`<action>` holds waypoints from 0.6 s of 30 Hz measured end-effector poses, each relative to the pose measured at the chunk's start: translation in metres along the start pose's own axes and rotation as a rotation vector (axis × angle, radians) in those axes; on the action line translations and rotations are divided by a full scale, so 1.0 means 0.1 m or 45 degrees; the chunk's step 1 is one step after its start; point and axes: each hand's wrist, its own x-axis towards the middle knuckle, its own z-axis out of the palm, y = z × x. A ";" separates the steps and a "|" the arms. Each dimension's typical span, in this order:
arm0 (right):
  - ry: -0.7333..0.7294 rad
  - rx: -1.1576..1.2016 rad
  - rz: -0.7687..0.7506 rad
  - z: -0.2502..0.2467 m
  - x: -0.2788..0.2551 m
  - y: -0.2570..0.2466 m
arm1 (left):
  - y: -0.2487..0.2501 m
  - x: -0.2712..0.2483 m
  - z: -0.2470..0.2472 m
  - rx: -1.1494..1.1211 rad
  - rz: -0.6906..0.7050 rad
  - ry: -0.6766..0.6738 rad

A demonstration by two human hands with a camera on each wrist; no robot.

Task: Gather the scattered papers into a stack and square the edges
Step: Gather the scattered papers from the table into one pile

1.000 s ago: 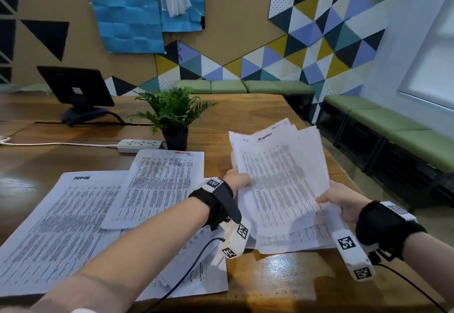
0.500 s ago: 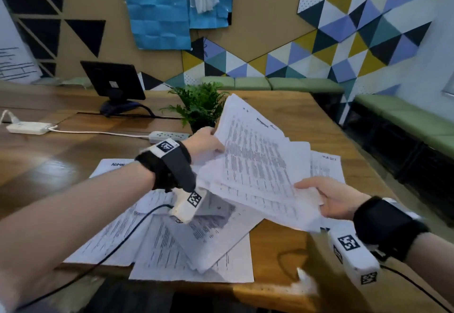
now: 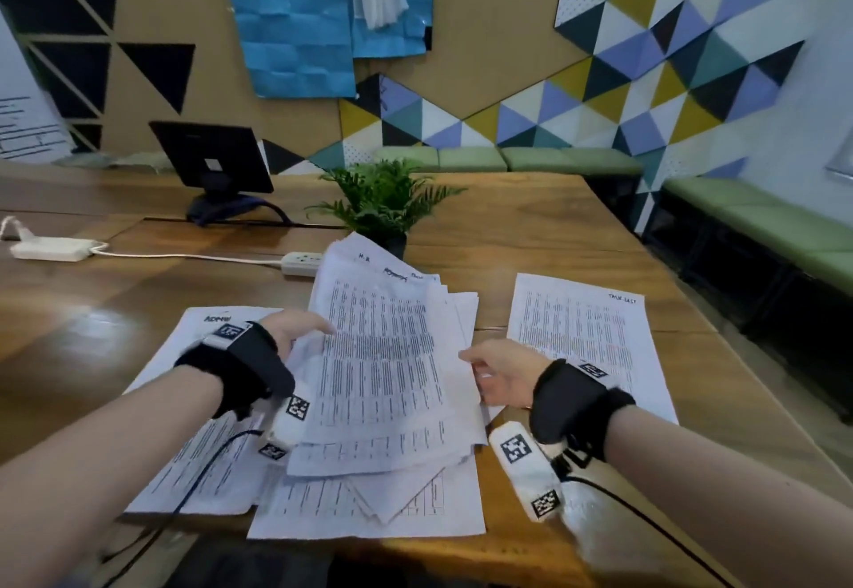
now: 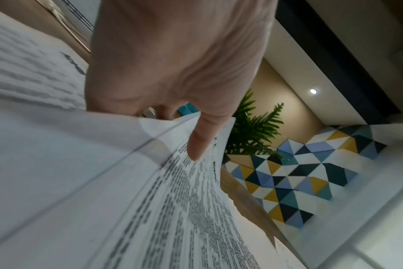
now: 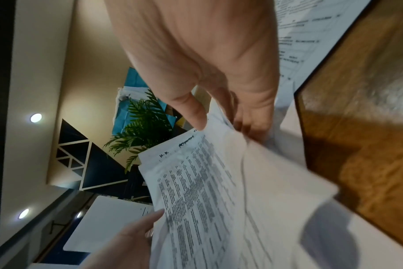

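Observation:
A loose bundle of printed papers hangs tilted just above the wooden table, its edges uneven. My left hand grips its left edge, thumb on top and fingers underneath. My right hand pinches the right edge, thumb above the sheets and the other fingers below. Under the bundle lie more sheets: one at the near edge and others beneath my left forearm. A single sheet lies flat to the right.
A potted plant stands right behind the bundle, with a power strip and its cord to the left. A black monitor and a white adapter sit further back. Green benches line the right wall.
Both hands carried the bundle from the right side leftward over the sheets on the table, tipped it up, then lowered it flatter. One sheet now lies uncovered on the right.

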 end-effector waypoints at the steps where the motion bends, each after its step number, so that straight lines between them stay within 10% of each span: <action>1: -0.005 -0.005 -0.005 0.01 0.01 0.00 | 0.01 0.01 0.03 -0.055 0.009 0.007; 4: 0.061 -0.284 -0.060 -0.15 -0.03 -0.06 | 0.03 -0.07 0.06 -0.007 0.024 0.006; 10: 0.944 -1.387 0.135 -1.23 -0.25 -0.05 | -0.08 -0.28 0.18 -0.241 0.216 -0.163; 18: 0.900 -1.003 0.217 -1.61 -0.35 -0.01 | 0.00 -0.84 0.70 -0.506 0.324 -0.480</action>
